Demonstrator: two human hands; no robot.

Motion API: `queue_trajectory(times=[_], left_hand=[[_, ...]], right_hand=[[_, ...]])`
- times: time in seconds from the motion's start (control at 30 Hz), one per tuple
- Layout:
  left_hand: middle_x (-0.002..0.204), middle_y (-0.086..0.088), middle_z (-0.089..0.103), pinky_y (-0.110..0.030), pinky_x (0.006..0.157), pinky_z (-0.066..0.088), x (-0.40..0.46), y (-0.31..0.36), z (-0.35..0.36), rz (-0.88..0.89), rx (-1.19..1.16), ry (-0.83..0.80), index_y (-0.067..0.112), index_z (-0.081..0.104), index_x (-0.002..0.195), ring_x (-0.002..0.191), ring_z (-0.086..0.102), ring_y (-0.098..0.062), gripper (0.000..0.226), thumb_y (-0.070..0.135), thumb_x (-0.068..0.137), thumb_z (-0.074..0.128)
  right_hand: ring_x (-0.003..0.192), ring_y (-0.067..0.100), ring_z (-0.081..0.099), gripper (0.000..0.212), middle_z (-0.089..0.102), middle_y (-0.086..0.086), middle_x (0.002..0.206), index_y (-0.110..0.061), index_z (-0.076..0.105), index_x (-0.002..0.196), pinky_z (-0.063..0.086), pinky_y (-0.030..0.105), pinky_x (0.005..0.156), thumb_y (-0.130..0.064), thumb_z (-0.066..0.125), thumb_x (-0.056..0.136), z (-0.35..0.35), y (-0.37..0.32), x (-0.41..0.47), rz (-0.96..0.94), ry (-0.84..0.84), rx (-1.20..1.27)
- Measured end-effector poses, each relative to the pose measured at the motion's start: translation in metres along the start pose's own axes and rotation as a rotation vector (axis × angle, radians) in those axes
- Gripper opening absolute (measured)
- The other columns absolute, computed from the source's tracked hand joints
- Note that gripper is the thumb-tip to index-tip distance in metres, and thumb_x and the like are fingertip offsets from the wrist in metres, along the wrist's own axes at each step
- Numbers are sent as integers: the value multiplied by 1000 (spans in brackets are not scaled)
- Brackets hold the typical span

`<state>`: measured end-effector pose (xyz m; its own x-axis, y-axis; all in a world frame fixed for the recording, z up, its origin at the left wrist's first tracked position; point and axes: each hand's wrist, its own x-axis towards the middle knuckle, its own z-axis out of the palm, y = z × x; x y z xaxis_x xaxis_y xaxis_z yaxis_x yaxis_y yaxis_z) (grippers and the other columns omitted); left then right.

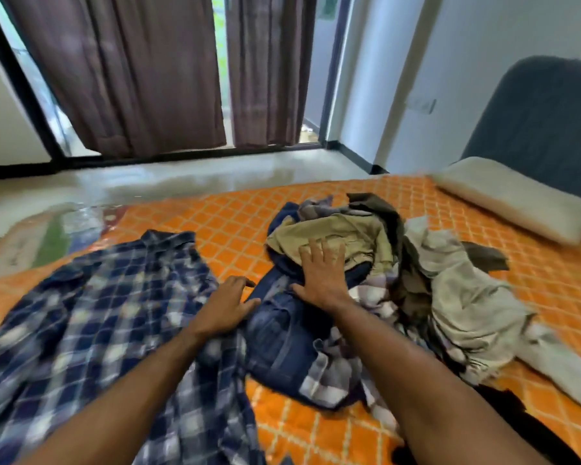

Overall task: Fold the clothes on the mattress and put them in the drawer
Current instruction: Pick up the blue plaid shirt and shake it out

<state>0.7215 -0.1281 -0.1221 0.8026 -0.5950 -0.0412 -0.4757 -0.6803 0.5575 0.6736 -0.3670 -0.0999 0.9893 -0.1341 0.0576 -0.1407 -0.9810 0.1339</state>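
A blue plaid shirt (91, 330) is lying spread flat on the near left of the orange mattress (235, 216); a rumpled clothes pile (366, 297) is sitting right of it.

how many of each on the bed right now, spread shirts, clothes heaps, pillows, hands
blue plaid shirt, spread out flat: 1
heap of unfolded clothes: 1
pillow: 1
hands, left hand and right hand: 2
total: 5
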Motion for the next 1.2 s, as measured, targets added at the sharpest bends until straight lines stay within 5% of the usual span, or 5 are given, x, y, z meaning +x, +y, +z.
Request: queue_trajectory(times=[0.23, 0.5, 0.73, 0.97, 1.2], left_hand=[[158, -19, 31, -47, 109, 42, 87, 62, 67, -478, -543, 181, 9, 17, 157, 142, 38, -37, 120, 60, 70, 83], [140, -13, 50, -33, 103, 42, 146, 137, 148, -256, -880, 292, 2, 33, 141, 128, 51, -26, 71, -5, 84, 74], [129, -23, 56, -26, 87, 38, 158, 256, 218, -300, -915, 232, -8, 47, 135, 117, 51, -24, 49, 10, 94, 68], [149, -5, 48, -42, 116, 37, 99, 376, 305, -223, -1043, -101, 11, 39, 148, 137, 46, -22, 95, 60, 76, 74], [145, -12, 51, -41, 102, 49, 62, 365, 267, -102, -687, -376, 18, 32, 152, 132, 50, -37, 54, 33, 104, 52]], right_hand=[[150, 53, 5, 124, -14, 15, 168, -31, 4, 163, 24, 73, 110, -77, 72, 70, -1, 142, 40, 209, 39, 164], [114, 50, 55, 81, 44, 23, 135, -29, 30, 154, 51, 50, 86, -32, 72, 85, 37, 190, 34, 196, -6, 449], [113, 43, 60, 61, 60, 18, 125, -28, 43, 146, 49, 43, 88, -33, 67, 90, 29, 285, -54, 337, -24, 499], [115, 42, 60, 65, 57, 17, 132, -38, 38, 144, 53, 47, 91, -56, 63, 86, 55, 397, -185, 632, -65, 449], [124, 51, 49, 81, 34, 23, 145, -30, 23, 155, 47, 54, 97, -47, 66, 89, 54, 397, -205, 667, -147, 391]])
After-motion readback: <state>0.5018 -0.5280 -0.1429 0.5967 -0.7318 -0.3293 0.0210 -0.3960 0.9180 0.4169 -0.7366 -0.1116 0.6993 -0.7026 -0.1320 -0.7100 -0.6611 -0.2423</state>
